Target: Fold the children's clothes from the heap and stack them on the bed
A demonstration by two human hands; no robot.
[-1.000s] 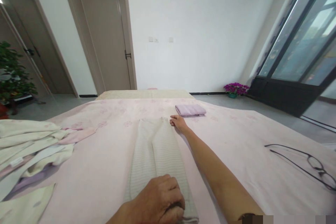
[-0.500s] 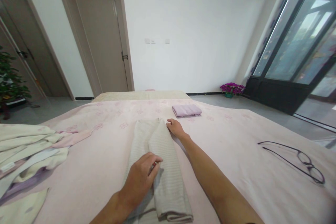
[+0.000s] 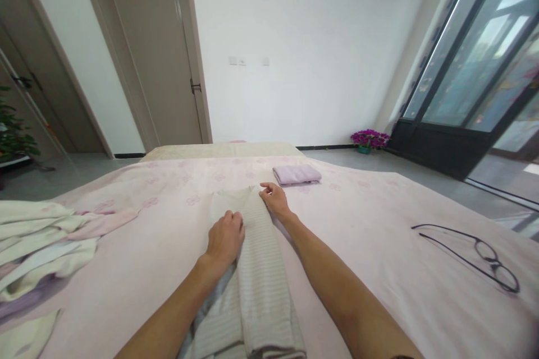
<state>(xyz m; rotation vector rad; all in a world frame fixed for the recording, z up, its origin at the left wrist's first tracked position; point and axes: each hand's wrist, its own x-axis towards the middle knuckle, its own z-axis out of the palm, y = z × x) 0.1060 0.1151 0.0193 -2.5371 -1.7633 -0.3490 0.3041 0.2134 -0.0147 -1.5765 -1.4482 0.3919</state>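
A pale cream, finely striped shirt [image 3: 263, 275] lies lengthwise on the bed, folded into a long strip with its neckline at the far end. My right hand [image 3: 275, 201] is at the far right corner by the collar, thumb and fingers pinching the edge. Curled fingers of my left hand [image 3: 226, 236] grip the fabric near the inner fold, a little below the neckline; their tips are hidden. Just beyond my right hand sits a folded lilac cloth [image 3: 297, 174], apart from the shirt.
A heap of loose clothes [image 3: 46, 241] lies on the left of the pink bedsheet [image 3: 353, 247]. Black-framed glasses [image 3: 490, 261] rest unfolded on the right. Past the bed are a closed door [image 3: 151, 61] and purple flowers [image 3: 369, 139] in a pot.
My left hand has moved forward along the shirt, from its middle to near the collar. My right hand stays at the far right corner. The view has shifted slightly.
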